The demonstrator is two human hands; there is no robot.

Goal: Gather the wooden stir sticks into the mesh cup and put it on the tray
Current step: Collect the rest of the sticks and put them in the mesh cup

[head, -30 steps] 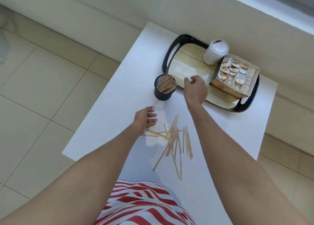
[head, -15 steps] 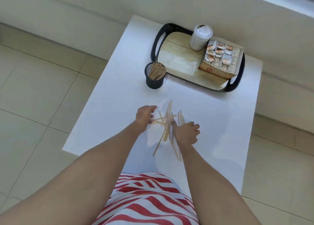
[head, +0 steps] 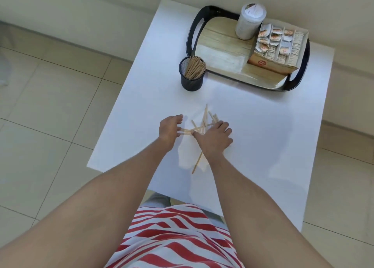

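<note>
My right hand (head: 214, 137) lies palm down on the loose wooden stir sticks (head: 204, 124), fingers spread and slightly curled over the pile, the thumb reaching in toward the middle. It presses on the heap rather than pinching any one stick, and I cannot tell whether anything is gripped under the palm. My left hand (head: 169, 128) sits just beside it, fingers bent and partly apart, the tips touching the ends of a few sticks that point toward it. The two hands flank the scatter from either side, with crossed sticks showing in the gap between them.

From the pile several sticks fan out beyond my right fingers, and one long stick (head: 197, 163) runs back along my right wrist toward the near edge. All of them lie flat on the white table (head: 263, 136).

Farther out stands the black mesh cup (head: 191, 79), upright on the table and already holding a leaning bundle of sticks. It is just beside the near left corner of the tray (head: 192, 35) but stands off it. The tray has a black rim with handles and a wood-look floor. On its far side stands a white lidded cup (head: 249, 22), and next to that, touching it, a cardboard box of packets (head: 277, 49) fills the right part. Pale floor tiles (head: 50, 106) surround the table, and my red and white striped clothing (head: 172, 237) shows at the bottom
</note>
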